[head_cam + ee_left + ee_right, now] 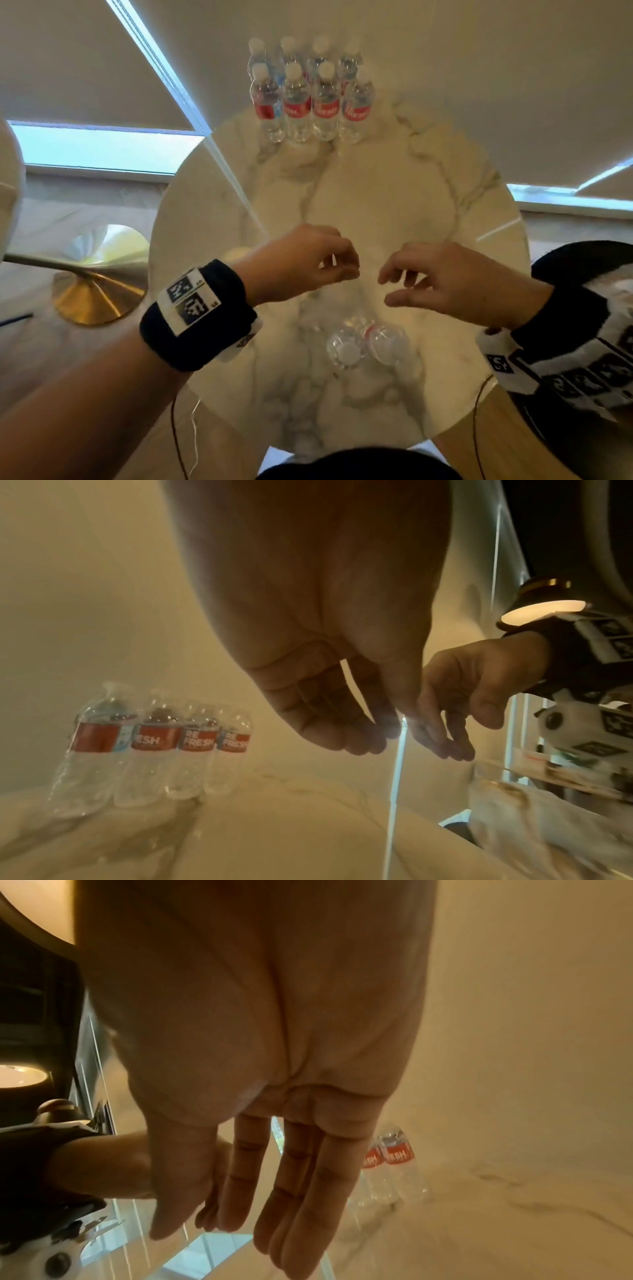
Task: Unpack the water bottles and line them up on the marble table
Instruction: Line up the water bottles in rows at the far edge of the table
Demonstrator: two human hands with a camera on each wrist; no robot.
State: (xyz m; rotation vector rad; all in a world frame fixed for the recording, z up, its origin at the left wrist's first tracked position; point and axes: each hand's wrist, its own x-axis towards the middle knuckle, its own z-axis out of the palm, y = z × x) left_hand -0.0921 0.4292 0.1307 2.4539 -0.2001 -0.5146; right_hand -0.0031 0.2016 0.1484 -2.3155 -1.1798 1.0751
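Note:
Several clear water bottles with red labels [310, 102] stand in two rows at the far edge of the round marble table [376, 192]; they also show in the left wrist view [161, 745] and partly in the right wrist view [397, 1167]. Two more bottles [368, 344] stand close together near the front edge, seen from above. My left hand [342, 267] and right hand [390, 287] hover side by side above the table's middle, just beyond those two bottles. Both hands have loosely bent fingers and hold nothing that I can see. The wrist views show my left hand [359, 739] and right hand [274, 1218] with relaxed fingers.
A gold lamp base [92, 298] stands on the floor left of the table. A dark round object [589, 257] sits at the right edge. Blurred clear plastic [534, 818] shows low on the right in the left wrist view. Bare marble lies between the two bottle groups.

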